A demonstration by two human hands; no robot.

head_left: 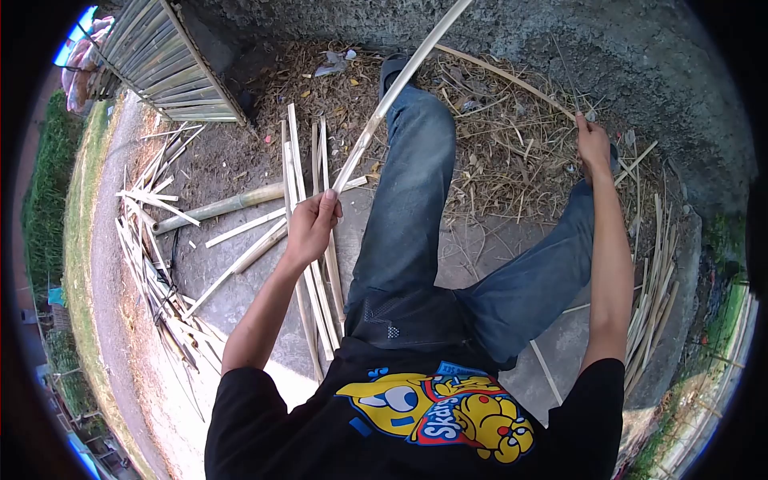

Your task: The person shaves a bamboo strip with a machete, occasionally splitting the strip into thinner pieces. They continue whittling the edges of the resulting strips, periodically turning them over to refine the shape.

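My left hand [314,228] is closed around the lower end of a pale bamboo strip [374,124], which slants up across my raised knee and leaves the view at the top. Off to the right, my right hand [594,146] is closed at the end of a narrower, browner bamboo strip [512,78] that runs up and left behind the pale one. A thin dark line [566,74], like a wire or a slim blade seen edge-on, rises from the same fingers; I cannot tell whether they grip it. Both palms are hidden.
A bamboo pole [232,206] and several split strips [316,276] lie on the ground at left. A bundle of strips [660,280] lies at right. Dry shavings [512,172] cover the ground by the wall [640,72]. A slatted bamboo panel [164,60] stands upper left.
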